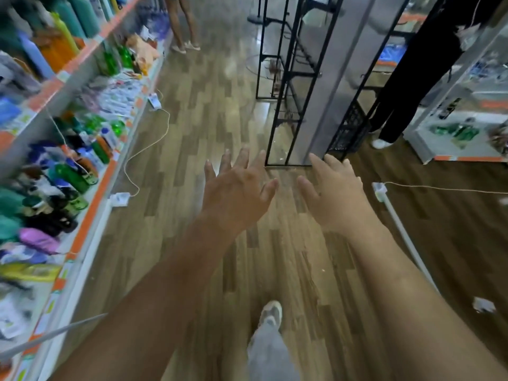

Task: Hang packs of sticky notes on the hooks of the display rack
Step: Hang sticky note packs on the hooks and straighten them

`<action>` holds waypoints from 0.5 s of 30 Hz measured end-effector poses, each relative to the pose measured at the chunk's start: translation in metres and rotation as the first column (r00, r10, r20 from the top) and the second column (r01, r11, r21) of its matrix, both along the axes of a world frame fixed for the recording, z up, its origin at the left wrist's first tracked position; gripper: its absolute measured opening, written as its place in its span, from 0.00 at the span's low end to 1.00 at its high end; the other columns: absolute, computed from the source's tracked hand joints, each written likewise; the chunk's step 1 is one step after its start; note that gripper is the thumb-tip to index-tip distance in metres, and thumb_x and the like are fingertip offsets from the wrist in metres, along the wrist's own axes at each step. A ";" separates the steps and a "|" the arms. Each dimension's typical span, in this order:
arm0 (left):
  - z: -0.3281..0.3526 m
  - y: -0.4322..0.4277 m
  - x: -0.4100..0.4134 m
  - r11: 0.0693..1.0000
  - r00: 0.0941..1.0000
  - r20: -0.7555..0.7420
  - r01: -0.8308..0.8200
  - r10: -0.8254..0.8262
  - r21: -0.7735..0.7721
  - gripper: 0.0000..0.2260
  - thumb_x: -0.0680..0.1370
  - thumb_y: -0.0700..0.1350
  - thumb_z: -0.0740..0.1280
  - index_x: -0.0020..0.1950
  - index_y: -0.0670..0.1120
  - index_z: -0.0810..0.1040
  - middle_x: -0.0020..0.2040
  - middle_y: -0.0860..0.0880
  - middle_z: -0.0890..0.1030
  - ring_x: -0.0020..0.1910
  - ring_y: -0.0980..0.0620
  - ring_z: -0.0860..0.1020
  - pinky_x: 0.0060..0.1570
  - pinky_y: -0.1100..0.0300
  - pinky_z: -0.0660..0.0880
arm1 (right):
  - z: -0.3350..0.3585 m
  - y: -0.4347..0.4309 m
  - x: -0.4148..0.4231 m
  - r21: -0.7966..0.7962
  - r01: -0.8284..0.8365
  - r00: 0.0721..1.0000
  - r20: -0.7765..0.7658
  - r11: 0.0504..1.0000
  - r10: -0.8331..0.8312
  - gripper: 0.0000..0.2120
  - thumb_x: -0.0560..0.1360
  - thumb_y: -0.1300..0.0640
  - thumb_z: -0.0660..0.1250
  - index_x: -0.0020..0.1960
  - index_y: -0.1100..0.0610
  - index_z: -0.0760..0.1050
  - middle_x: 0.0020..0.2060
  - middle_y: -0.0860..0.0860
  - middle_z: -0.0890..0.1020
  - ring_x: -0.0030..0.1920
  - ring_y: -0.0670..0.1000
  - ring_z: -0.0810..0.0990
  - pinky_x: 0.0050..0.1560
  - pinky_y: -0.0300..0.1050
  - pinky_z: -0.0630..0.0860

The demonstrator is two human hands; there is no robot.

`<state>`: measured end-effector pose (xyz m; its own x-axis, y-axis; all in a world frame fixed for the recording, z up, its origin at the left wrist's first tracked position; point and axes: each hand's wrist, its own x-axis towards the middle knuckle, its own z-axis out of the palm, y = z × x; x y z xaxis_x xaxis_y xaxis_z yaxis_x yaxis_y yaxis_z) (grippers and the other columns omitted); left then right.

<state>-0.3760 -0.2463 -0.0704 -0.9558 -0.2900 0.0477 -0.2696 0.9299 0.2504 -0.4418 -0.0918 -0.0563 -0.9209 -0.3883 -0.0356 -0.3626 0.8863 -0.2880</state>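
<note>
1. Leg (268,353) in grey trousers, pale shoe (270,314) on the floor (192,160) (wood-look planks), bottom centre.
2. Left hand (236,193): stretched forward above the floor, back up, fingers straight and spread, holding nothing.
3. Right hand (334,193): just beside the left, not touching it, back up, fingers straight, thumb out, holding nothing.
4. Shelves (90,188), left: white with orange edge strips, running away along the aisle, stocked with bottles (70,174) and soft pouches (too blurred to tell kinds).
5. White box (119,199) on the floor at the shelves' foot, with a pale cord leading off it.
6. White pole (404,229), right, lying slantwise.
7. Rack (277,111): black wire frame, upright, straight ahead beyond the fingertips, set against a grey pillar (330,92). Hooks (305,55) jut from its far upper part. A black crate (349,130) stands at the pillar's right foot.
8. Packs of sticky notes: cannot be made out in this view.
9. Person in black trousers (406,86), right of the pillar, with a glass cabinet (467,105) beyond.
10. Second person's legs (182,23), far end of the aisle.
</note>
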 end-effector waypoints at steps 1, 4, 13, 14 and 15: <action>0.000 -0.006 -0.020 1.000 1.000 -0.004 -0.006 0.006 -0.006 0.27 0.82 0.60 0.52 0.79 0.53 0.53 0.80 0.47 0.55 0.78 0.41 0.53 0.74 0.38 0.51 | -0.002 -0.008 -0.023 0.018 0.002 1.000 -0.003 1.000 -0.002 0.27 0.82 0.43 0.53 0.78 0.48 0.51 0.78 0.53 0.55 0.78 0.61 0.46 0.74 0.64 0.49; 0.000 -0.026 -0.080 0.998 0.998 -0.026 -0.054 0.053 -0.026 0.27 0.81 0.60 0.53 0.79 0.52 0.55 0.79 0.47 0.58 0.78 0.42 0.56 0.74 0.38 0.53 | -0.007 -0.030 -0.092 0.027 0.003 1.000 0.012 1.000 -0.004 0.28 0.81 0.41 0.52 0.78 0.47 0.51 0.78 0.52 0.53 0.78 0.61 0.45 0.74 0.64 0.47; 0.019 -0.106 -0.254 0.982 0.984 -0.010 -0.179 0.179 -0.059 0.28 0.82 0.62 0.49 0.80 0.54 0.50 0.80 0.46 0.53 0.79 0.42 0.51 0.74 0.37 0.47 | 0.018 -0.111 -0.287 -0.060 -0.111 0.994 -0.010 0.992 0.110 0.28 0.81 0.44 0.55 0.78 0.51 0.56 0.76 0.54 0.60 0.77 0.61 0.51 0.74 0.64 0.53; 0.019 -0.118 -0.271 0.979 0.981 -0.009 -0.196 0.196 -0.049 0.28 0.81 0.62 0.49 0.80 0.54 0.50 0.80 0.46 0.52 0.79 0.42 0.51 0.73 0.37 0.47 | 0.019 -0.123 -0.305 -0.058 -0.122 0.993 -0.016 0.991 0.121 0.28 0.81 0.44 0.54 0.78 0.51 0.56 0.76 0.54 0.60 0.77 0.61 0.51 0.74 0.63 0.53; 0.018 -0.131 -0.290 0.977 0.978 -0.013 -0.210 0.210 -0.034 0.28 0.81 0.63 0.49 0.80 0.55 0.50 0.80 0.46 0.52 0.79 0.42 0.50 0.73 0.37 0.47 | 0.019 -0.136 -0.325 -0.058 -0.130 0.991 -0.023 0.990 0.129 0.28 0.81 0.44 0.54 0.78 0.51 0.56 0.76 0.54 0.60 0.77 0.61 0.51 0.74 0.63 0.53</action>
